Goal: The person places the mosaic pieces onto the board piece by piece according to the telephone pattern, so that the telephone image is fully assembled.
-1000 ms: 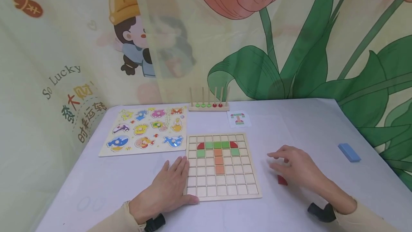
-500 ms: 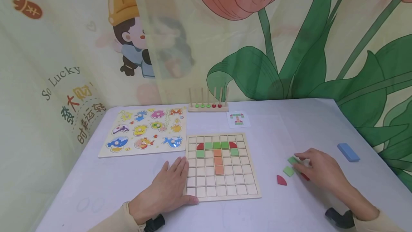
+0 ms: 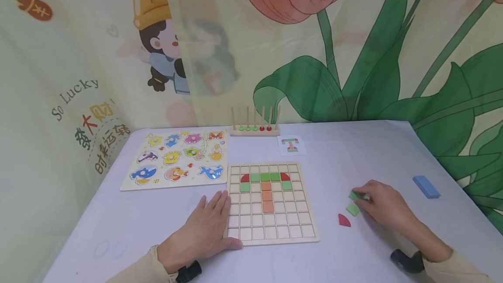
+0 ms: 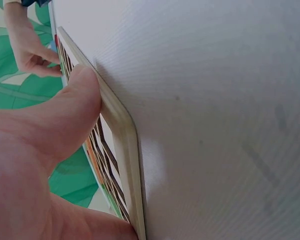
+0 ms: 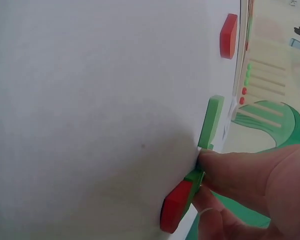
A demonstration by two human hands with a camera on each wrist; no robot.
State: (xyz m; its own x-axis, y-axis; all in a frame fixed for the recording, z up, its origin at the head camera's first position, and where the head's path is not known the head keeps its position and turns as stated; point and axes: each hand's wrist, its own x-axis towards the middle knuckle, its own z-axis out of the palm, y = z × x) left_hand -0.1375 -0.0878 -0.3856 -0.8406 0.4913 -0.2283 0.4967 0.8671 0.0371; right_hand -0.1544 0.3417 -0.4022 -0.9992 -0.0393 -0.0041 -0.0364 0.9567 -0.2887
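Observation:
My left hand (image 3: 206, 226) lies along the left edge of the wooden grid board (image 3: 251, 244), fingers extended. In the left wrist view its thumb (image 4: 72, 107) rests on the board's frame. Green, red and orange pieces (image 3: 267, 195) fill some cells in a T shape. Right of the board, my right hand (image 3: 385, 204) pinches a green square tile (image 3: 353, 194) between thumb and index finger, at the tabletop. Another green square tile (image 3: 353, 209) and a red quarter-round piece (image 3: 344, 220) lie nearby. Beside the fingertips in the right wrist view sits another red piece (image 5: 176, 207).
A pattern card (image 3: 291, 145) lies behind the board, near a peg stand (image 3: 255, 132) with green and red beads. An animal knob puzzle (image 3: 177, 158) is at the left. A blue block (image 3: 426, 186) lies far right. A printed curtain hangs behind the table.
My right hand has moved right from beside the red quarter-round piece to the green tiles, then slightly back left, shifting one green tile left. The left hand has stayed on the board.

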